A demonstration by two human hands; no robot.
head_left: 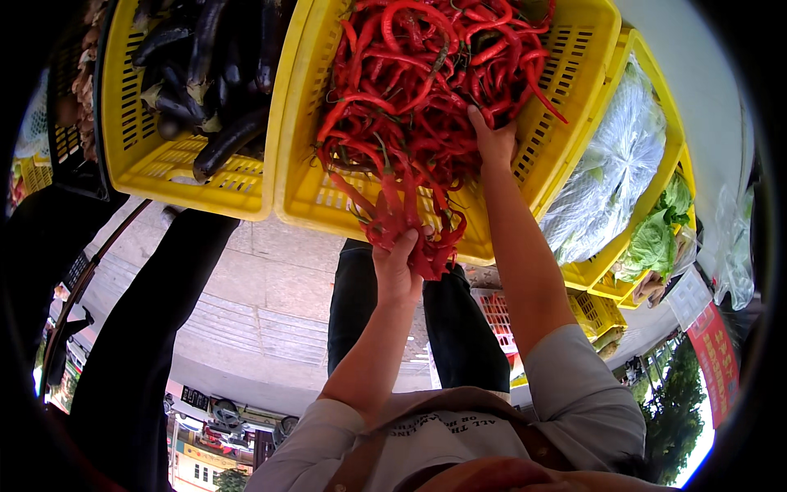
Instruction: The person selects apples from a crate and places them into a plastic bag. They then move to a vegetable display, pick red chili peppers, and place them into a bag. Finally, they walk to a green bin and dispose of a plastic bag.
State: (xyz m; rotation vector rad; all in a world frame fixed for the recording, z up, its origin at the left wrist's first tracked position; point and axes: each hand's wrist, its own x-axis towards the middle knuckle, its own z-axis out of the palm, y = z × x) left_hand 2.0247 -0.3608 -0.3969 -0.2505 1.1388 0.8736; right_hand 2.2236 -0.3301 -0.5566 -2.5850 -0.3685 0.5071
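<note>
Long red chili peppers (393,66) fill a yellow plastic crate (566,90) in front of me. My left hand (397,266) is closed around a bunch of red chili peppers (399,209), held over the crate's near edge, with the thumb on top. Farther in, at the right side of the pile, my right hand (496,146) reaches down among the peppers. Its thumb lies stretched out on top of them. The other fingers are mostly hidden, so I cannot see whether they grip anything.
On the left stands another yellow crate (197,193) with dark eggplants (234,143). To the right, crates hold plastic-wrapped produce (611,164) and leafy greens (652,242). A person's dark-clothed leg (139,328) is at the left. A red banner (713,357) hangs at the right.
</note>
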